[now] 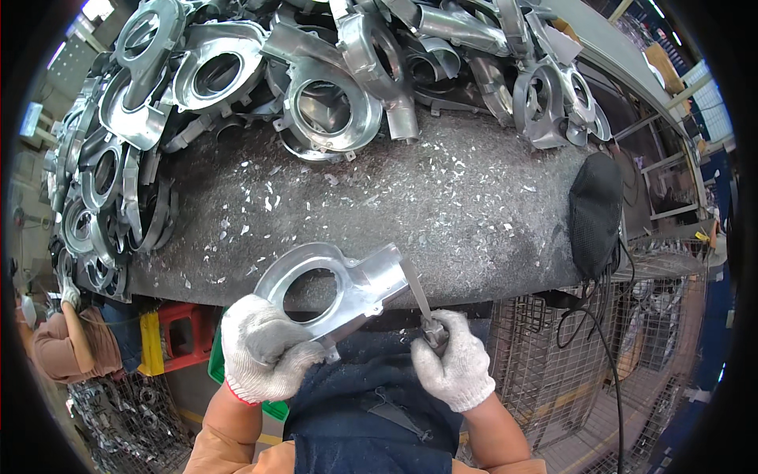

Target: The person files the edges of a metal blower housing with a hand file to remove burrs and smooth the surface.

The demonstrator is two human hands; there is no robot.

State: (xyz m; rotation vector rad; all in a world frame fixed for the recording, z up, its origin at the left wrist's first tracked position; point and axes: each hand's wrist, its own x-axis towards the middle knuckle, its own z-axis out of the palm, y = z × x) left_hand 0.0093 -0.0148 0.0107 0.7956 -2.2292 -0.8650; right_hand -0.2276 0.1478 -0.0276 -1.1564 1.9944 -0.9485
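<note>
Close to the table's near edge, a silvery cast metal housing [369,278] with a large round opening and a short spout is held up. My left hand [268,347], in a white knit glove, grips its left rim, thumb across the lower side. The spout points right. My right hand [452,359], gloved too, is closed round the handle of a flat metal file [416,286]. The file's blade stands upward, lying along the spout's open end; whether it touches the edge I cannot tell.
Similar metal housings [328,110] are heaped along the table's far side and left end. Metal shavings litter the dark table mat [379,201]. A black mesh-covered object [595,215] with cables sits at the right edge. Wire cages [545,355] stand below right; another person [75,344] works at far left.
</note>
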